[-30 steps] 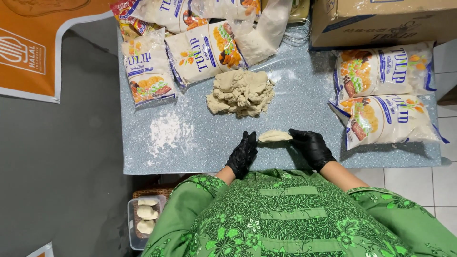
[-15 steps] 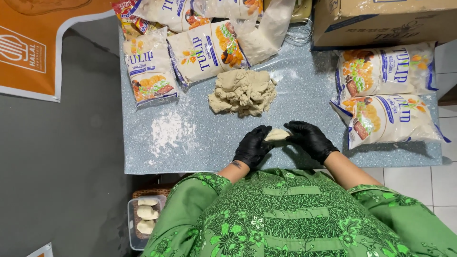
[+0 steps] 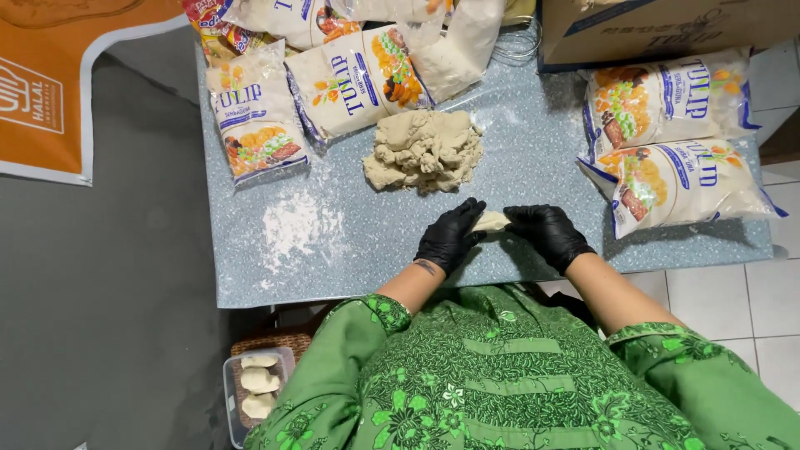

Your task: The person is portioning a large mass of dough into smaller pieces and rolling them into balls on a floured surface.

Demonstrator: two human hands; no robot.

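Moved: since half a second ago both hands sit slightly lower on the worktop, and the dough piece between them shows a bit more past the left fingers; nothing else has shifted.
Left hand: my left hand, in a black glove, lies on the worktop with its fingers curled over the near end of the dough piece; that grip is partly closed on the piece.
Right hand: my right hand, also gloved black, has its fingertips pressed to the other end of the piece, fingers bent, not wide open.
Dough piece: small pale dough piece, pinched between the two hands, resting on the worktop near its front edge.
Dough mound: big rough dough mound sits just beyond the hands, apart from them.
Loose flour: white dusting of flour on the worktop to the left.
Flour bags: printed flour bags lie flat at the back left, two more bags at the right; all look full, and I cannot tell if any is open.
Cardboard box: cardboard box at the back right; contents hidden.
Plastic tub: clear plastic tub below the worktop at my left holds three shaped dough pieces in a row.
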